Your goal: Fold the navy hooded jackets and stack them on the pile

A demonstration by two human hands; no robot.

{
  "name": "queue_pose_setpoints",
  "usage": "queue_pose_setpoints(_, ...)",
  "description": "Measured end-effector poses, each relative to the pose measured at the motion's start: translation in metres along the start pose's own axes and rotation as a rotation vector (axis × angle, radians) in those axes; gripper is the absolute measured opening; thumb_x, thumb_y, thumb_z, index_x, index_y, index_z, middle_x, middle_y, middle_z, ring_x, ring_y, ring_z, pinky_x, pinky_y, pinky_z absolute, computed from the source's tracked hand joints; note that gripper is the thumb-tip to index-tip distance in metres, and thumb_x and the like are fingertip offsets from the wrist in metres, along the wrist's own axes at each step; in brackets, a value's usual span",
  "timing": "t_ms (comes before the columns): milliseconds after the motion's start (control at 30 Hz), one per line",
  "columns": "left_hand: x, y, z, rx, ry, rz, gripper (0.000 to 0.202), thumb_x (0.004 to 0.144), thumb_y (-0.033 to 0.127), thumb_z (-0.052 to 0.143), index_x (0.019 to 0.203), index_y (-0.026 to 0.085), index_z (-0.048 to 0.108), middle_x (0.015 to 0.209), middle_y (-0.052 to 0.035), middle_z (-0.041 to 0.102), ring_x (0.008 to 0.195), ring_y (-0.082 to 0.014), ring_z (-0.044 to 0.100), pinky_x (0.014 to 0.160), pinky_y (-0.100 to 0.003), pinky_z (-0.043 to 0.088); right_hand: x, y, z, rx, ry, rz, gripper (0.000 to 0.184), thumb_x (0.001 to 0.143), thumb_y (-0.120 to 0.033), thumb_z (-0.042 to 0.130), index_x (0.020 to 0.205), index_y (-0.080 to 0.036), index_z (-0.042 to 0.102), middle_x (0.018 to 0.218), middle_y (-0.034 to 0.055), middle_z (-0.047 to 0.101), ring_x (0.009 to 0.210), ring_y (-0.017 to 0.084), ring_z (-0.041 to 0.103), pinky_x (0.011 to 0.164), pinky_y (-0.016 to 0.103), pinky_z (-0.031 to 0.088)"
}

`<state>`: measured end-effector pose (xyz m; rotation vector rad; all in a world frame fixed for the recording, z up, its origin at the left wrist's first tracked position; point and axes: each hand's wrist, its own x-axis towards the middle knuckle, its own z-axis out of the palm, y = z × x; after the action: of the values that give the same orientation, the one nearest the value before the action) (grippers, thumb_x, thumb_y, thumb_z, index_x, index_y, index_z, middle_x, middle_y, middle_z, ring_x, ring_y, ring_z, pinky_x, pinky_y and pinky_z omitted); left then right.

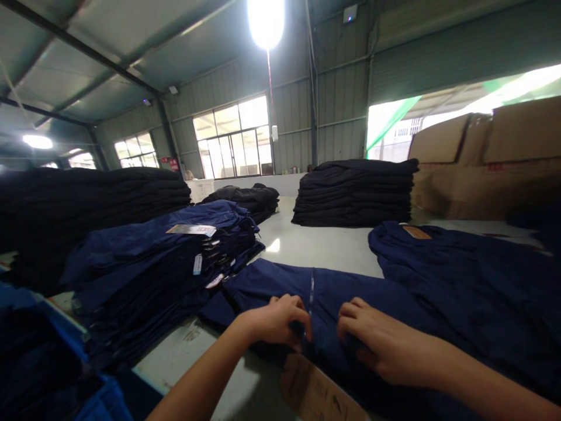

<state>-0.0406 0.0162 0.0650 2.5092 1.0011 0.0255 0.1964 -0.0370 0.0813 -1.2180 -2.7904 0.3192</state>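
Note:
A navy garment (272,278) lies spread on the table in front of me, with a thin pale strip (312,285) running down its middle. Just left of that strip, my left hand (284,321) is closed, thumb and fingers pinched together; what lies between the fingertips is too hidden to name. My right hand (377,342) is curled into the garment on the other side of the strip, its fingertips partly hidden by the cloth. A brown cardboard hang tag (322,390) hangs below my left hand, close to the table's front.
Stacked navy garments with tags (162,251) stand on the left, beside a blue crate (103,400). More navy clothing (460,263) lies at right. Black garment piles (355,193) sit along the back of the pale table (324,242). Cardboard boxes (486,158) rise behind at right.

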Motion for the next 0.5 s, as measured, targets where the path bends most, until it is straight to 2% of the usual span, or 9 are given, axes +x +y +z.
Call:
queue_pose_setpoints(67, 0.004, -0.005, 0.001, -0.139, 0.0, 0.032, 0.021, 0.068, 0.009, 0.061, 0.081, 0.023, 0.068, 0.086, 0.0006, 0.059, 0.086, -0.017, 0.054, 0.08, -0.029, 0.042, 0.006, -0.005, 0.0, 0.043, 0.001, -0.12, 0.058, 0.057, -0.005, 0.048, 0.11, -0.028, 0.057, 0.116, 0.0054, 0.053, 0.112, 0.023, 0.045, 0.101, 0.045, 0.03)
queue_pose_setpoints(133, 0.009, -0.015, 0.002, -0.275, -0.014, -0.025, 0.023, 0.064, 0.004, 0.057, 0.078, 0.02, 0.066, 0.074, 0.0029, 0.059, 0.072, -0.0134, 0.055, 0.069, -0.022, 0.043, 0.011, -0.008, 0.009, 0.059, -0.033, -0.258, 0.066, 0.058, -0.005, 0.049, 0.117, -0.035, 0.054, 0.126, 0.0026, 0.046, 0.12, 0.024, 0.036, 0.101, 0.044, 0.029)
queue_pose_setpoints(267, 0.017, -0.032, 0.004, -0.462, -0.099, -0.128, 0.014, 0.062, 0.011, 0.064, 0.073, 0.02, 0.065, 0.067, 0.0059, 0.06, 0.067, -0.0116, 0.055, 0.069, -0.021, 0.042, 0.025, -0.007, 0.033, 0.08, -0.026, -0.428, 0.043, 0.073, -0.012, 0.053, 0.104, -0.041, 0.063, 0.125, -0.0013, 0.048, 0.118, 0.024, 0.035, 0.099, 0.043, 0.029)
queue_pose_setpoints(333, 0.019, -0.035, 0.005, -0.551, -0.09, -0.144, 0.006, 0.067, 0.025, 0.067, 0.07, 0.019, 0.065, 0.065, 0.0049, 0.061, 0.066, -0.0121, 0.056, 0.07, -0.022, 0.043, 0.034, -0.003, 0.038, 0.118, 0.0, -0.433, 0.032, 0.078, -0.018, 0.053, 0.097, -0.04, 0.067, 0.119, -0.0014, 0.052, 0.114, 0.022, 0.039, 0.096, 0.042, 0.03)
queue_pose_setpoints(400, 0.021, -0.037, 0.006, -0.703, -0.058, -0.177, 0.031, 0.074, 0.048, 0.06, 0.067, 0.017, 0.063, 0.063, 0.0017, 0.062, 0.065, -0.0136, 0.058, 0.069, -0.024, 0.044, 0.044, 0.001, 0.037, 0.18, 0.038, -0.376, 0.027, 0.079, -0.021, 0.055, 0.095, -0.038, 0.069, 0.11, -0.0002, 0.057, 0.108, 0.021, 0.043, 0.094, 0.042, 0.032)
queue_pose_setpoints(500, 0.019, -0.044, 0.008, -1.015, -0.041, -0.214, 0.064, 0.077, 0.074, 0.036, 0.071, 0.015, 0.06, 0.066, -0.0045, 0.065, 0.066, -0.0169, 0.061, 0.068, -0.029, 0.046, 0.055, 0.007, 0.029, 0.335, 0.103, -0.225, 0.019, 0.074, -0.023, 0.059, 0.088, -0.03, 0.07, 0.096, 0.001, 0.061, 0.097, 0.019, 0.049, 0.091, 0.039, 0.035)
